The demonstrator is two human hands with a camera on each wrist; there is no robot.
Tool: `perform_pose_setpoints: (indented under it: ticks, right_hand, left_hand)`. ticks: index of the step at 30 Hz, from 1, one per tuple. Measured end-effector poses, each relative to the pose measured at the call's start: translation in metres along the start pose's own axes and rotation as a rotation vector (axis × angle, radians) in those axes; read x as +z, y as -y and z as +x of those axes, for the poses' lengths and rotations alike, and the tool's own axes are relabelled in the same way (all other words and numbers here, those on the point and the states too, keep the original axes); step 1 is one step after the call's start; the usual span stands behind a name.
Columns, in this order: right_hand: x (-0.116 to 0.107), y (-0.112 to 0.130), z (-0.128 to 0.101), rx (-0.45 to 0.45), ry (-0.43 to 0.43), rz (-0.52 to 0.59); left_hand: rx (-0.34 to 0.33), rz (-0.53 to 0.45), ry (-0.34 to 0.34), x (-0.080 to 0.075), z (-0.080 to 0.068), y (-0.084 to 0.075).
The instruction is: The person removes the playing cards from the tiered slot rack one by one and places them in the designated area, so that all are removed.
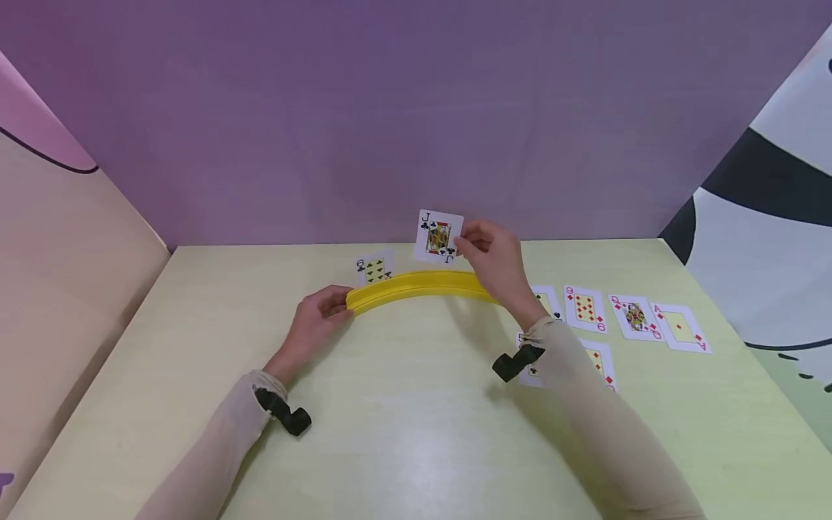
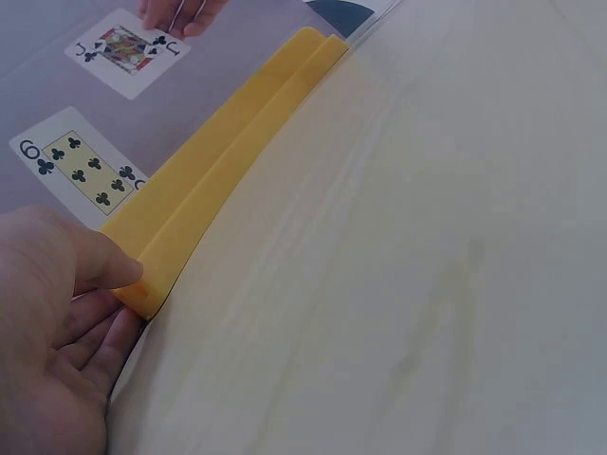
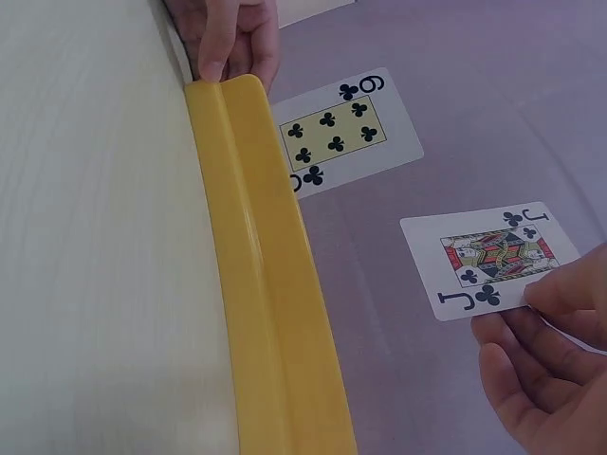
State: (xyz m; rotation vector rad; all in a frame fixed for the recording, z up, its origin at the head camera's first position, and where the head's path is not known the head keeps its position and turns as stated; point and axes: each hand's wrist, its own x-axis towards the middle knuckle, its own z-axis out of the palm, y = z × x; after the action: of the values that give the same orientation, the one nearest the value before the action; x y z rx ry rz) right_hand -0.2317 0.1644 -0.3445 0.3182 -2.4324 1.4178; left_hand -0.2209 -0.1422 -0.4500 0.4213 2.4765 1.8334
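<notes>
A long, curved yellow card holder lies across the far part of the table. My left hand grips its left end, thumb on the front face and fingers behind, as the left wrist view shows. Near that end the six of clubs stands upright in the holder, its face toward me. My right hand pinches the jack of clubs by its lower right part, between thumb and fingers. That card is held up above the holder, to the right of the six, face toward me.
On the table's right side lie face-up cards, among them the queen of diamonds, the ace of diamonds and a diamond number card. My right forearm partly covers several others. A purple wall rises behind the table.
</notes>
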Motion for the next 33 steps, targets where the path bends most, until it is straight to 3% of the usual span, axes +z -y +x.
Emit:
perform_pose_setpoints:
  ticks: [7,15,33]
  right_hand:
    - [-0.015,0.007,-0.007,-0.034,0.002,-0.028]
    - [-0.029,0.012,-0.020,-0.046,0.001,-0.077]
    - [-0.075,-0.011,-0.067,0.057,0.077,-0.040]
  left_hand:
    - [-0.014,-0.007,0.012,-0.001,-0.001,-0.005]
    - [0.002,-0.014,0.009,0.000,0.003,0.001]
    - [0.013,0.018,-0.008,-0.003,0.003,0.003]
